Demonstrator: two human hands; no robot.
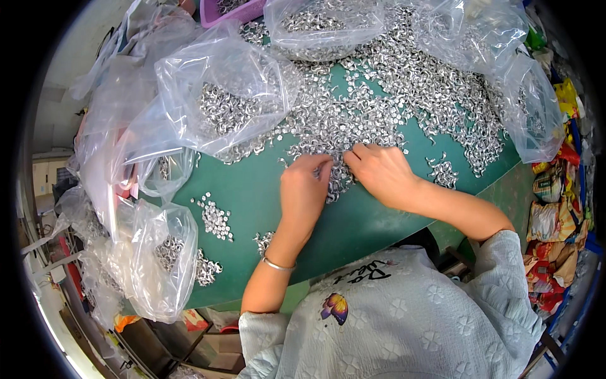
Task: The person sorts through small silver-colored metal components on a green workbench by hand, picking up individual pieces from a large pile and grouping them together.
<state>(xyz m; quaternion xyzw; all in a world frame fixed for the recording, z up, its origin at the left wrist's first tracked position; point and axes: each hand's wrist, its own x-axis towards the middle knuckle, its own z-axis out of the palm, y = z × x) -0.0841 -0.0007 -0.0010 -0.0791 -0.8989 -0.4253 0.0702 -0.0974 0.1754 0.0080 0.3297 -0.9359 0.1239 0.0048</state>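
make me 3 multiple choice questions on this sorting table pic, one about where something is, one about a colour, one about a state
1. Where do both hands work?
A. inside a plastic bag
B. at the near edge of the big heap of small metal pieces
C. on the floor

2. What colour is the table top?
A. green
B. white
C. red

3. What state is the clear bag at the left front corner in?
A. sealed and flat
B. open, with metal pieces spilling out of it
C. hanging from a hook

Answers:
1 B: the left hand and right hand rest fingertips down on the heap of metal pieces, close together.
2 A: bare patches of the table top show green between the piles.
3 B: the clear bag lies open, with pieces running out onto the table beside it.
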